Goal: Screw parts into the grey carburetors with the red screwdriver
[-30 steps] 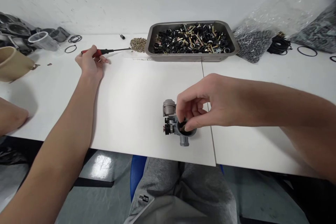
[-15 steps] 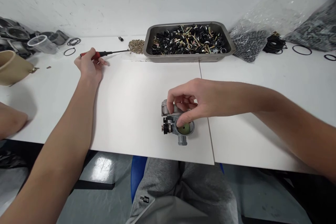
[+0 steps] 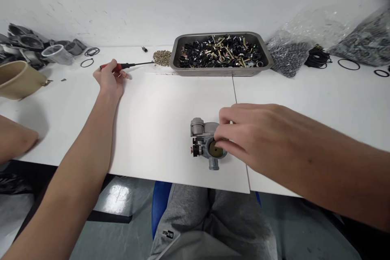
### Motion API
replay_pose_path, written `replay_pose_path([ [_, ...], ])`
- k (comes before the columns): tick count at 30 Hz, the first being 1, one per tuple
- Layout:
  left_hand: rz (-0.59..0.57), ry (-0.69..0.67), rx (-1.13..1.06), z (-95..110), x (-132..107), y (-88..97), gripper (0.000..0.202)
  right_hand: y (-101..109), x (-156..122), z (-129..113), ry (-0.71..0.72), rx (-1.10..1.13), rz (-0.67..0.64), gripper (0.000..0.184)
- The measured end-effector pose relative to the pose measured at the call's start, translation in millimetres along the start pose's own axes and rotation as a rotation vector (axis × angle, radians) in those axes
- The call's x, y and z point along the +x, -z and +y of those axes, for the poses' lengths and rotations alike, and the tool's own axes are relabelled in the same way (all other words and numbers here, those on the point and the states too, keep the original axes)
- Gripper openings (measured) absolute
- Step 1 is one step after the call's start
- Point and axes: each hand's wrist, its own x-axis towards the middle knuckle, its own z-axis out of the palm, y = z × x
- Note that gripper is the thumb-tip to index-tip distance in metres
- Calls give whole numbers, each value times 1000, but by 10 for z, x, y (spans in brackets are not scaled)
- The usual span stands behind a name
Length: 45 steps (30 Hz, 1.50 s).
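Note:
A grey metal throttle body [image 3: 213, 164] rests on the white table in front of me, its round bore facing up with a brass-coloured disc [image 3: 215, 149] inside. My right hand [image 3: 240, 134] reaches over its right side, thumb and fingers closed at the rim of the bore; the fingertips partly cover the disc. Out to the left, my left hand [image 3: 110, 76] lies on the table with its fingers around the red-and-black handle of a screwdriver [image 3: 134, 64]. The screwdriver's tip is at the edge of a pile of small brass-coloured screws [image 3: 162, 57].
A metal tray [image 3: 219, 72] of black clamps and bolts stands at the back. Bags of small metal parts [image 3: 286, 59] and black rubber rings [image 3: 349, 64] lie right. At left are a clear cup [image 3: 57, 55], a tan container [image 3: 22, 79], grey castings [image 3: 27, 42] and another person's arm [image 3: 18, 136].
My right hand has shifted right and turned, its fingers now together at the bore's right rim. The disc looks darker. My left hand keeps the screwdriver at the screws.

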Motion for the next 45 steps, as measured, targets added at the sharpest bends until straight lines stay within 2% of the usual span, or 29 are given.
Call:
replay_pose_path([
  [3, 10, 6, 4, 1, -7, 2, 18, -8, -18, -156, 24, -95, -42, 13],
  [5, 13, 9, 8, 2, -11, 4, 19, -8, -5, -187, 7, -74, -37, 12],
  [9, 11, 3, 7, 5, -16, 0, 19, -23, 22, -80, -57, 110, -30, 14],
  [13, 13, 8, 16, 9, -22, -11, 18, 2, 62, 96, -115, 296, -84, 22],
  [19, 14, 3, 16, -10, 4, 4, 19, 122, 181, 261, -141, 445, -163, 23],
  [25, -2, -2, 4, -27, 27, 24, 19, 106, 223, 231, -138, 506, -264, 19],
  [32, 6, 7, 21, -2, -7, 7, 19, 50, 317, 247, -126, 517, -288, 21],
  [37, 6, 10, 25, -10, 11, 11, 20, 83, 406, 255, -171, 574, -306, 34],
  [40, 7, 9, 24, -11, 14, 12, 19, 105, 411, 245, -168, 592, -350, 27],
  [45, -1, 6, 18, -24, 26, 22, 19, 68, 391, 278, -122, 630, -353, 19],
])
